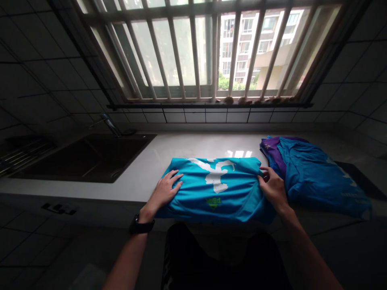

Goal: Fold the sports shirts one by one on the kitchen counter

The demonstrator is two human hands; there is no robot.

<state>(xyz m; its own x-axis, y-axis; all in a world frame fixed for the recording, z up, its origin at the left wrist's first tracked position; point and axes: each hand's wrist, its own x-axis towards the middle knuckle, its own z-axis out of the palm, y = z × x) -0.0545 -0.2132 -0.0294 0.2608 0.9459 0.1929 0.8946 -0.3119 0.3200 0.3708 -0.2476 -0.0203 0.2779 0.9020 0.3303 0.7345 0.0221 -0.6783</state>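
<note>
A bright blue shirt (193, 189) with a white print and a small green logo lies folded on the white countertop, its near side hanging over the front edge. On its left side rests my left hand (167, 188), fingers spread flat on the cloth; a dark watch band circles that wrist. My right hand (271, 186) pinches the shirt's right edge between thumb and fingers. Just right of that hand is a heap of clothes (317, 173) in blue and purple, partly overhanging the counter.
A dark sink (84, 157) with a metal faucet (110, 125) is set into the countertop (142, 173) at left. A metal rack (21, 157) stands at the far left. Behind the counter are a tiled wall and a barred window (193, 52), with small objects along its sill.
</note>
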